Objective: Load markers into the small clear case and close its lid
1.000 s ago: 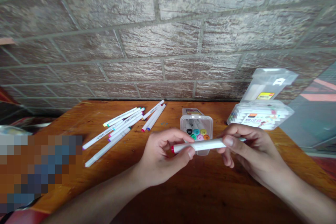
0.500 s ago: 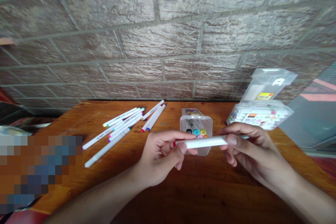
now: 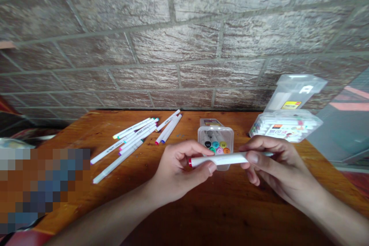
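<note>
Table point(image 3: 187, 215) wood | brick-patt. wall point(image 3: 196, 38) bhd | L hand point(image 3: 181, 169), R hand point(image 3: 273, 165) pinch wht marker point(image 3: 225, 159) | grey panel point(image 3: 337, 127) R, unclear

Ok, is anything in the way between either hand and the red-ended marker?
Nothing visible: the left hand and right hand both hold the red-ended marker directly. The clear box of markers shows behind it, not between it and either hand.

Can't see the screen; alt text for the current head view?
Left hand and right hand hold a red-ended white marker above a wooden table. A clear case of markers sits beyond them, loose markers lie to the left, and another case stands to the right.
</note>
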The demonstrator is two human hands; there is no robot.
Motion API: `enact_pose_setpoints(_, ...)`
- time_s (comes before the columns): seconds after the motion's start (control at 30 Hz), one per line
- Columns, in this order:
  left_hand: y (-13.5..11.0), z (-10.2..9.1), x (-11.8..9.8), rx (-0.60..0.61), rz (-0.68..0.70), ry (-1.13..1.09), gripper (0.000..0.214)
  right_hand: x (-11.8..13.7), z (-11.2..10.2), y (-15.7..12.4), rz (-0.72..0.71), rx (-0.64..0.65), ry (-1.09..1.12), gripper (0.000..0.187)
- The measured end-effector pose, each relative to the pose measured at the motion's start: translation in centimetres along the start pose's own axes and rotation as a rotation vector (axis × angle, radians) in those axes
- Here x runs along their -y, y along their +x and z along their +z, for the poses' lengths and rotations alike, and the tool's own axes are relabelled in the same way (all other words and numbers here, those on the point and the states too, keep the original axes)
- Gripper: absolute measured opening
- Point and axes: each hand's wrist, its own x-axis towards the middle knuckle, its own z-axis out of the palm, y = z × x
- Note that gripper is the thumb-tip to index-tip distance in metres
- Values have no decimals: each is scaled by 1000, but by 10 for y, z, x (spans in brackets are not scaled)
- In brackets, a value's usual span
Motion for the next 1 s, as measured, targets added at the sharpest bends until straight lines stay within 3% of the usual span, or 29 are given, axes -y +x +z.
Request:
enact_pose_setpoints(0.53,-2,0,0,-14,-110,-84,28,-1,1,0,-4,-5,11,21)
enact_pose_setpoints(1.0,-4,-2,-1,35,-106,-137,22,-1,1,0,-11,23,38,17)
